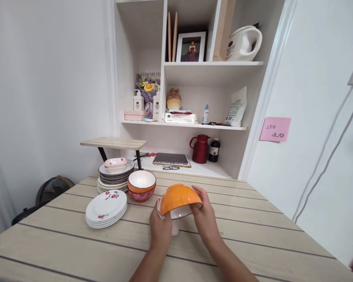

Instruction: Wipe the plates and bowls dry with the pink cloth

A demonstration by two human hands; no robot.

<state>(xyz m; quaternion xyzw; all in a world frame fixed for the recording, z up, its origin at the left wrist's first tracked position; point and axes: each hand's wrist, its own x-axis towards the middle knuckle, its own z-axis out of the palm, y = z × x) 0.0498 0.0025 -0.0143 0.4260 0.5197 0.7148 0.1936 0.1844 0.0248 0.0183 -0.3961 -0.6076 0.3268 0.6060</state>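
Observation:
An orange bowl (pixel 181 197) with a white inside is held tilted above the table, its opening turned down toward me. My left hand (pixel 161 231) grips its left rim through a pale pink cloth (pixel 175 227), part of which hangs below the bowl. On the right side, my right hand (pixel 205 215) is closed round the rim, thumb inside and fingers on the outer wall. Left of my hands, another orange bowl (pixel 141 181) sits inside a red patterned bowl (pixel 141 196). A stack of white plates with red flowers (pixel 106 207) lies farther left.
Behind the flowered plates stands a taller plate stack (pixel 115 178) topped by a small pink-spotted dish (pixel 115 163). A small raised stand (pixel 114 143) is at the back left. Behind the wooden table (pixel 253 239), a shelf holds a laptop (pixel 170 158), a red jug (pixel 200 149) and a dark bottle (pixel 214 150).

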